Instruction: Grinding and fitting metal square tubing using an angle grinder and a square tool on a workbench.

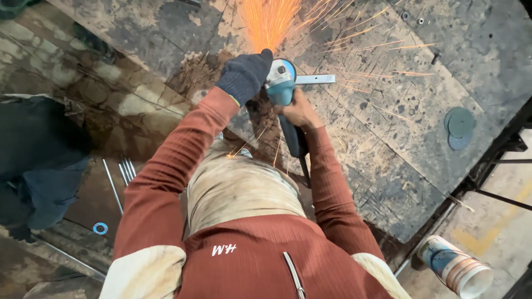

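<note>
I note left hand (pixel 245 75), dark-gloved, at upper centre, fingers curled shut over head of teal angle grinder (pixel 280 86), steadying it. Right hand (pixel 299 111), bare, wrapped tight round grinder body. Steel bar (pixel 316 79) on scarred workbench (pixel 388 127); sparks (pixel 271 22) fly upward, away from body. Spare discs (pixel 459 127) lie well apart, right.

The person wore a rust-red ribbed top with long sleeves and a zip. The left hand (pixel 245 75) had a dark knitted glove. The right hand (pixel 300 112) was bare. Dusty tan trousers showed.
</note>
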